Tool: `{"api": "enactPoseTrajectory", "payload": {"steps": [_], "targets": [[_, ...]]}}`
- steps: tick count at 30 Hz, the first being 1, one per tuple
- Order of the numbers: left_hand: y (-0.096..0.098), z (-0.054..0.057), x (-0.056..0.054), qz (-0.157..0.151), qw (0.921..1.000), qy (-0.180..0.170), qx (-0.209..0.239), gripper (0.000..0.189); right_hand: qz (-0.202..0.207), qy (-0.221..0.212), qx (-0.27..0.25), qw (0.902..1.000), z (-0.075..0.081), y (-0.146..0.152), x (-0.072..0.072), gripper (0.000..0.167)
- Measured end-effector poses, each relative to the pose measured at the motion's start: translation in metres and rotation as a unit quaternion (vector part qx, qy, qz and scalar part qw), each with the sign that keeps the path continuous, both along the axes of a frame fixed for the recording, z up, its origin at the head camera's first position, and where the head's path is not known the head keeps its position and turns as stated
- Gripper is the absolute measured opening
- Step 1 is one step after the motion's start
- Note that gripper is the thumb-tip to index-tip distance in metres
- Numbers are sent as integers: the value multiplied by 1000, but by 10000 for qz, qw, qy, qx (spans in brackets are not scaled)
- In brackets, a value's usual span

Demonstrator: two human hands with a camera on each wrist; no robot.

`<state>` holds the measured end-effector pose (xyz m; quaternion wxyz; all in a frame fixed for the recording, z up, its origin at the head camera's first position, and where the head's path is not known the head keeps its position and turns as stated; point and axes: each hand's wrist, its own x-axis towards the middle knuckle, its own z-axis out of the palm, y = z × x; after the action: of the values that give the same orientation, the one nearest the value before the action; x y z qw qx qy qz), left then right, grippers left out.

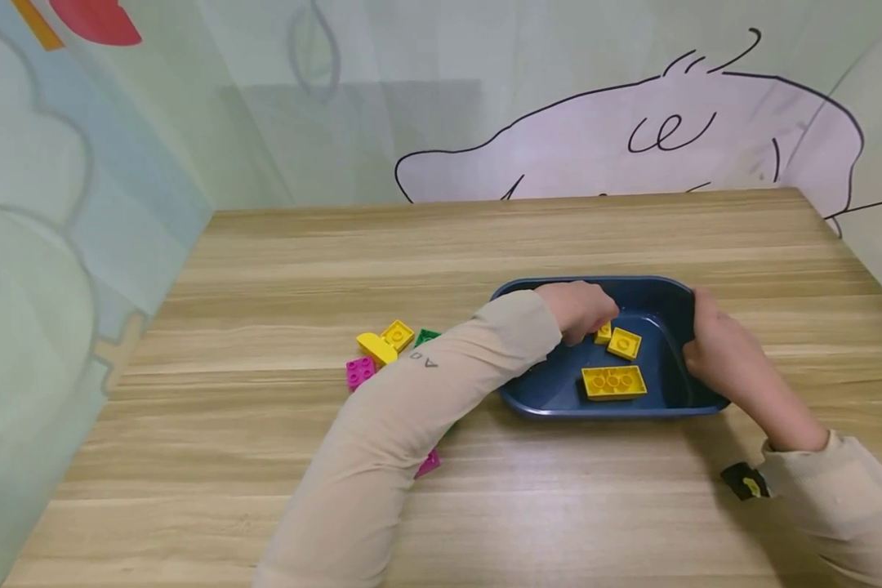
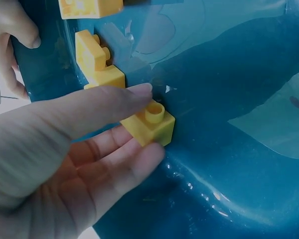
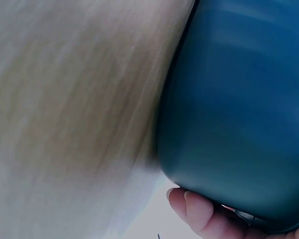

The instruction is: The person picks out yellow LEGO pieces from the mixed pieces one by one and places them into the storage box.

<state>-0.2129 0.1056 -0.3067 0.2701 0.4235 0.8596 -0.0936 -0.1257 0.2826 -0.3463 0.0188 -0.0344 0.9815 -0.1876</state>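
A dark blue plastic basin [image 1: 551, 411] stands on the table, with several yellow toy bricks inside. My left hand [image 1: 579, 310] reaches into it; in the left wrist view its thumb and fingers pinch a yellow toy brick [image 2: 159, 130] with a round stud. Other yellow bricks [image 2: 89, 52] lie just beyond that thumb. Nearer the basin's front wall is a longer yellow brick [image 1: 613, 383], hollow side showing, and a small square one [image 1: 624, 344] lies behind it. My right hand [image 1: 723, 355] grips the basin's right end, its fingers [image 3: 204, 214] against the outside wall.
Left of the basin lie loose bricks: yellow [image 1: 378, 347], magenta [image 1: 361, 373] and green [image 1: 427, 336], partly covered by the left sleeve [image 1: 412, 408]. A black item [image 1: 742, 480] is at the right cuff. A wall with printed drawings [image 1: 632, 139] rises behind the wooden table [image 1: 265, 278].
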Motion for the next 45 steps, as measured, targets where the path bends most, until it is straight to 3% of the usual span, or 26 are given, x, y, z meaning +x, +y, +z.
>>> {"api": "enactPoseTrajectory", "payload": {"steps": [14, 24, 31, 38, 45], "targets": [[-1, 4, 3, -68, 9995, 102, -296, 40, 1, 8, 19, 10000, 1, -2, 1, 69], [-2, 10, 6, -311, 9984, 257, -394, 33, 72, 200, 1, 9998, 0, -2, 2, 67], [-3, 16, 6, -313, 9987, 244, -309, 33, 29, 190, -16, 9998, 1, -3, 2, 68], [-4, 23, 14, -662, 9964, 419, -334, 38, 0, 87, 51, 9999, 1, -1, 1, 68], [-12, 32, 19, -769, 9961, 432, -38, 38, -23, 0, 69, 10000, 1, -2, 1, 70]]}}
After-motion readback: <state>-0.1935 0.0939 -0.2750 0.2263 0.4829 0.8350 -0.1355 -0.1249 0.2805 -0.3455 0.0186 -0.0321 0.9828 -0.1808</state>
